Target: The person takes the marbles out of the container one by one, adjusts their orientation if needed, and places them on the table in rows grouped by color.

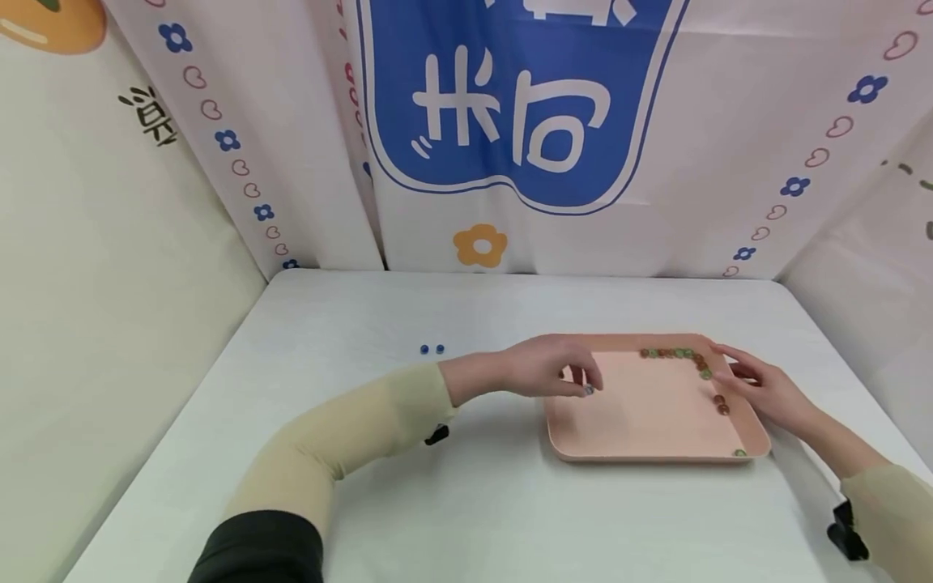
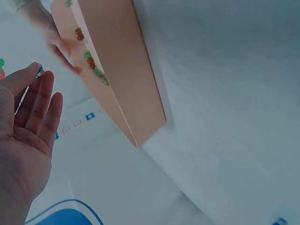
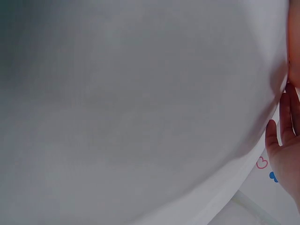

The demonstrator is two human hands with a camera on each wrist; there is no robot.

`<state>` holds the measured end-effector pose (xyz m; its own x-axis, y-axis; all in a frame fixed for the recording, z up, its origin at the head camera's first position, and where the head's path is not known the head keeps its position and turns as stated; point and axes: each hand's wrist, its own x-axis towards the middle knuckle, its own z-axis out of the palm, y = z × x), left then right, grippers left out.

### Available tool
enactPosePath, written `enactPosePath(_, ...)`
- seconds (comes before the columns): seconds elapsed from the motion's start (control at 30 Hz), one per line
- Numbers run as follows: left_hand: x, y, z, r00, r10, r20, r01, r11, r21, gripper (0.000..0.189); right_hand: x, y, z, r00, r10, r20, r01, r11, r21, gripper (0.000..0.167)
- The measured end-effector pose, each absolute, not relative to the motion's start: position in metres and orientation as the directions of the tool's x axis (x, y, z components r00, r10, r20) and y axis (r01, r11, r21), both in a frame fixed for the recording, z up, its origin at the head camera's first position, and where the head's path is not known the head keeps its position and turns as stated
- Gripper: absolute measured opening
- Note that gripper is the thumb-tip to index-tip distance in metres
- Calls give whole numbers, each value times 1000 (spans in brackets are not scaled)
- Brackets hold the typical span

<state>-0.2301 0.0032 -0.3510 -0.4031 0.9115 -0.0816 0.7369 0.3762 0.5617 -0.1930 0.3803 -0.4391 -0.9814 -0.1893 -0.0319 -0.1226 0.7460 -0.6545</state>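
Note:
My left hand (image 1: pixel 543 366) is over the left end of a pink tray (image 1: pixel 641 413). Between thumb and fingertips it pinches a small blue-and-white glass marble (image 2: pixel 39 71). At the tray's right side, my right hand (image 1: pixel 773 395) holds the rim, with thumb and forefinger over the wall; in the right wrist view its other fingers (image 3: pixel 285 115) reach the outside. Green and brown marbles (image 1: pixel 680 353) line the far side and the far right corner inside the tray. Two brown marbles (image 1: pixel 721 405) lie by the right wall, and a green marble (image 1: pixel 739 453) is in the near right corner.
Two dark blue marbles (image 1: pixel 432 349) sit side by side on the white table (image 1: pixel 466 502), left of the tray. A printed cloth (image 1: pixel 481 202) hangs behind the table's far edge, and pale side panels (image 1: pixel 109 324) stand left and right.

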Motion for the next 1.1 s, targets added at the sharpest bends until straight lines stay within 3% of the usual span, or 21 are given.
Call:
enactPosePath(0.33, -228, -61, -345, -536, 842, 51, 684, 398, 611, 19, -190, 379, -435, -982, -183, -51, -105, 744, -659, 65)
enactPosePath(0.9, -245, -131, -366, -629, 759, 170, 640, 381, 667, 15, -189, 382, -440, -982, -184, -42, -111, 742, -661, 64)
enactPosePath(1.1, -265, -148, -373, -702, 694, 160, 596, 449, 666, 17, -191, 381, -438, -982, -185, -43, -110, 737, -666, 64)
